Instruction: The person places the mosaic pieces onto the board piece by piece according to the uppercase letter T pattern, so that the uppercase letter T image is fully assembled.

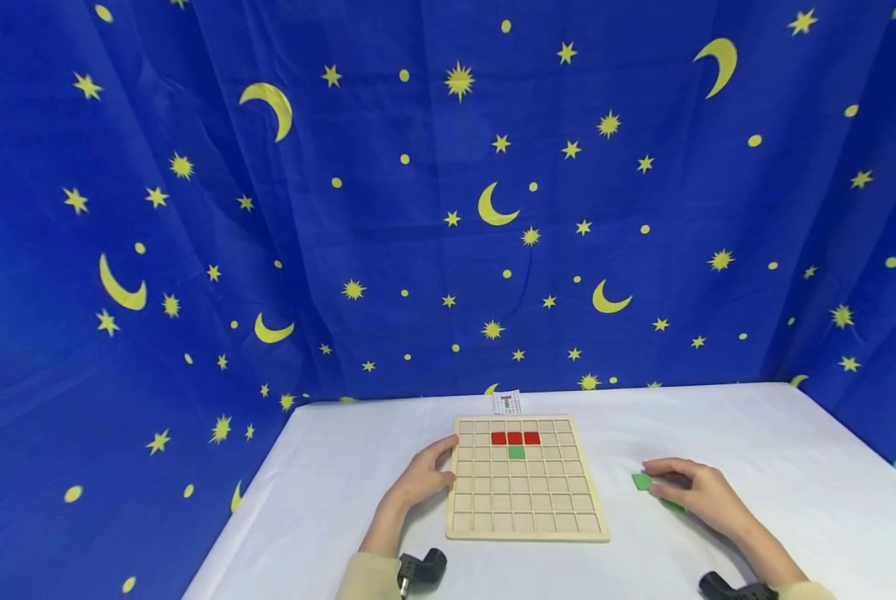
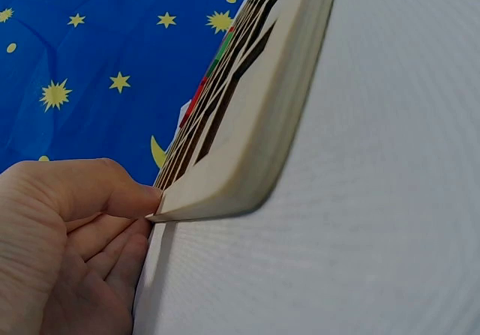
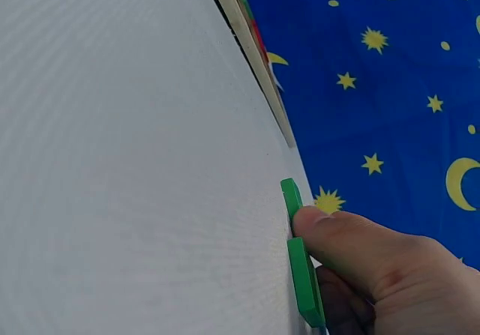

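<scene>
A wooden grid board (image 1: 526, 533) lies on the table, holding a row of red tiles (image 1: 515, 438) and one green tile (image 1: 517, 452) below the middle one. At its left edge rests my left hand (image 1: 417, 479), thumb and fingers spread apart along the rim; in the left wrist view the thumb meets the frame's side. Right of the board, my right hand (image 1: 698, 492) pinches a loose green tile (image 1: 641, 482) between thumb and finger, low over the table. Another green tile (image 3: 304, 282) lies under that hand, partly covered in the head view.
A small printed card (image 1: 506, 402) showing a red and green pattern on a grid lies behind the board. White cloth covers the table (image 1: 327, 450). A blue curtain (image 1: 417, 250) with yellow moons and stars hangs around the back and sides.
</scene>
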The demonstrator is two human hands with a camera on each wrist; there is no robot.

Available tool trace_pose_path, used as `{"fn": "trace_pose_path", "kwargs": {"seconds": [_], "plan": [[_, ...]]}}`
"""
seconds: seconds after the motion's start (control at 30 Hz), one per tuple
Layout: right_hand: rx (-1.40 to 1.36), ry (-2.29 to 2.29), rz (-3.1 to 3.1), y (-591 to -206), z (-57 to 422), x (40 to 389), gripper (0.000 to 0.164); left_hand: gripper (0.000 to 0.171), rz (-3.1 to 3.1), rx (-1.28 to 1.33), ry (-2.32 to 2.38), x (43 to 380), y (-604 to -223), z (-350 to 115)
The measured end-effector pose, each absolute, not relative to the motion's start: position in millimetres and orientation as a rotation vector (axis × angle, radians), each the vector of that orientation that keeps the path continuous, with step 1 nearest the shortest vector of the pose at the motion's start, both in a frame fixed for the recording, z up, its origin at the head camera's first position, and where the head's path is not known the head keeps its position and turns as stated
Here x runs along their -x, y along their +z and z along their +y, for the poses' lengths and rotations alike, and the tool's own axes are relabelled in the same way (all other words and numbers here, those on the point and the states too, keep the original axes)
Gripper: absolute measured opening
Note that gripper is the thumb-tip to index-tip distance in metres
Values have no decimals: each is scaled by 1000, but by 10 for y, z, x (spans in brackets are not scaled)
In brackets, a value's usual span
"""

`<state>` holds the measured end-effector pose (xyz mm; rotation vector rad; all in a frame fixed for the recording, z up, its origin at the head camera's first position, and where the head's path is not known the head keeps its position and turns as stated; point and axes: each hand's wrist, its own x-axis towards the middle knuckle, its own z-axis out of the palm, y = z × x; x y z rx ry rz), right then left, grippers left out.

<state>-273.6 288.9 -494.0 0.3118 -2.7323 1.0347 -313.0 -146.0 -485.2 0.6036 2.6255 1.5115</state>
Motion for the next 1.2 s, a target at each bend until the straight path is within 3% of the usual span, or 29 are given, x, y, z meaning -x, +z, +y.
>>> {"fn": "trace_pose_path", "kwargs": {"seconds": [0.53, 1.2], "plan": [[-323, 886, -2557, -4904, 2900, 2728, 30, 70, 2596, -619, 1554, 3097, -4825, -1465], [-272, 1024, -2407, -4395, 2789, 2753, 37, 69, 2615, -571, 1506, 3104, -4821, -1470]]}}
